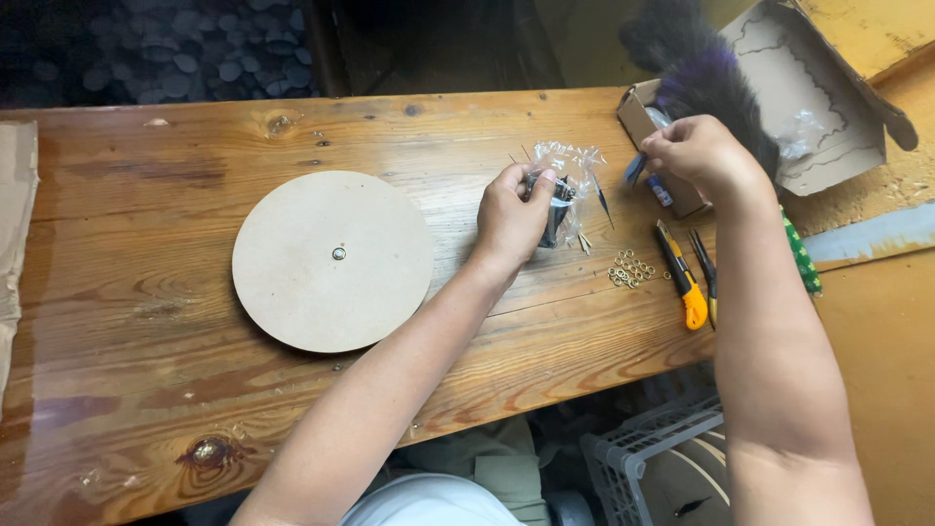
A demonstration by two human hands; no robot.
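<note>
At frame centre the left hand [511,219] grips a crinkled clear plastic bag [570,175] on the wooden bench [146,321]. The right hand [696,151] – upper right – pinches a small blue piece [635,169] beside a purple-black feather bundle [706,83]. A round board disc [331,260] lies left of centre.

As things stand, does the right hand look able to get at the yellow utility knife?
Probably yes: the yellow utility knife lies uncovered on the table just below the right hand, but that hand already pinches a small blue item.
</note>
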